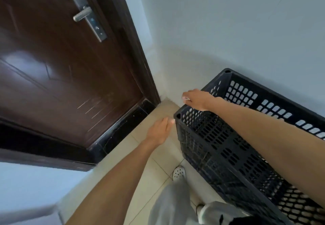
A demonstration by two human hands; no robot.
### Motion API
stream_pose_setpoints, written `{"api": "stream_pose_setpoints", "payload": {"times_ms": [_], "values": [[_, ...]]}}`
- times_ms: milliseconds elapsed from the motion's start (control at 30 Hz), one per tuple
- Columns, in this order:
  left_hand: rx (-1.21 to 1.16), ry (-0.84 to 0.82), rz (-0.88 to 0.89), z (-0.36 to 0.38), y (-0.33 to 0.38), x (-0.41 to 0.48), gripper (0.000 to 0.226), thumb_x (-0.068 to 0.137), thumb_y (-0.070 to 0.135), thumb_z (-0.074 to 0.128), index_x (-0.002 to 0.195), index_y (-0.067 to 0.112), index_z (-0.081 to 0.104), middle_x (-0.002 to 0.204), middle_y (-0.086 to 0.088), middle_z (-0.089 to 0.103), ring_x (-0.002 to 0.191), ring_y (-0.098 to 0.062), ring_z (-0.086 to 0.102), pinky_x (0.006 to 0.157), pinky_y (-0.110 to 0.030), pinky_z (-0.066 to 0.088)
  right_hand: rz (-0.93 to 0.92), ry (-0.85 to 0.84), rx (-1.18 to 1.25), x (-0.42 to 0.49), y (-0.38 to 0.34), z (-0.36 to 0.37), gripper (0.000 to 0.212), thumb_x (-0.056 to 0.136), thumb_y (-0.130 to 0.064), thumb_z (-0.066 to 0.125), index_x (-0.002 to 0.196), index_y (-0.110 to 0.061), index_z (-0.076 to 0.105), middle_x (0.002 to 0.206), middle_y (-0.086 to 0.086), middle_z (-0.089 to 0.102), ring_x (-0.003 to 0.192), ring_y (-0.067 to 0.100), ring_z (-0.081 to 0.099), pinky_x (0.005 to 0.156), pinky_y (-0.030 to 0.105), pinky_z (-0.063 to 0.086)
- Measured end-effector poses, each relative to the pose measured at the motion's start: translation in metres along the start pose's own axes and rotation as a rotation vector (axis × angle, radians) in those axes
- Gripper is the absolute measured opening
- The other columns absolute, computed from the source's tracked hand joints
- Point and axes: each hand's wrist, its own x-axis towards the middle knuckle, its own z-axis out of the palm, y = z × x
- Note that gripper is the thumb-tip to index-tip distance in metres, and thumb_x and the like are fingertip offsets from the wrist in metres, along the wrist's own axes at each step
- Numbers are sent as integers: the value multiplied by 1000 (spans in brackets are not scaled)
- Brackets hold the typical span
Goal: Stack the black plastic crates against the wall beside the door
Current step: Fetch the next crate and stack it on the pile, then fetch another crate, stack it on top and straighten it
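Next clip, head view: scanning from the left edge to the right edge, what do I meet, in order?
Door handle → door frame → left hand → right hand → black crate.

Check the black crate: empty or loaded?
Empty, as far as visible. Inside the black crate only its own perforated walls show; the right forearm hides a strip of the interior.

Soft, even daylight fills the scene. A pale glare patch sits on the door (58, 77). Wide-angle bending curves the edges, and motion blur smears both hands.
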Motion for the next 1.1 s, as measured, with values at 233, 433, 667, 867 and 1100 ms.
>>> {"api": "stream_pose_setpoints", "payload": {"times_ms": [233,433,667,867,1100], "values": [[180,81,-245,-4,-76,-125,46,98,26,46,143,27,37,141,-3,47,128,-26,46,104,-44,41,-398,-42,-252,-21,-109,35,28,99,-27,36,117,-17,54,114,6,58,106,27,56,88,42,47],[5,342,-500,-1,-122,-253,42,97,21,52,138,24,48,136,-3,56,125,-24,52,106,-39,42,-782,-141,-432,-49,-233,86,29,96,-27,43,123,-19,51,122,3,57,112,25,54,85,41,47],[-108,502,-827,14,-155,-414,38,95,25,56,133,24,53,129,-3,61,119,-23,56,100,-38,46,-979,-303,-428,-88,-368,154,28,94,-23,46,119,-22,56,120,0,61,107,23,58,81,32,43],[-225,616,-1065,51,-174,-559,35,94,23,59,129,21,57,126,-2,62,115,-23,58,92,-34,46,-1198,-453,-493,-153,-488,234,24,92,-21,48,115,-18,56,112,1,62,104,22,59,89,38,48],[-307,632,-1364,104,-201,-755,33,93,23,57,126,19,58,123,-3,61,114,-24,57,94,-41,49,-1433,-541,-592,-275,-633,341,22,92,-25,49,112,-20,56,113,2,63,99,23,61,81,34,46]]}}
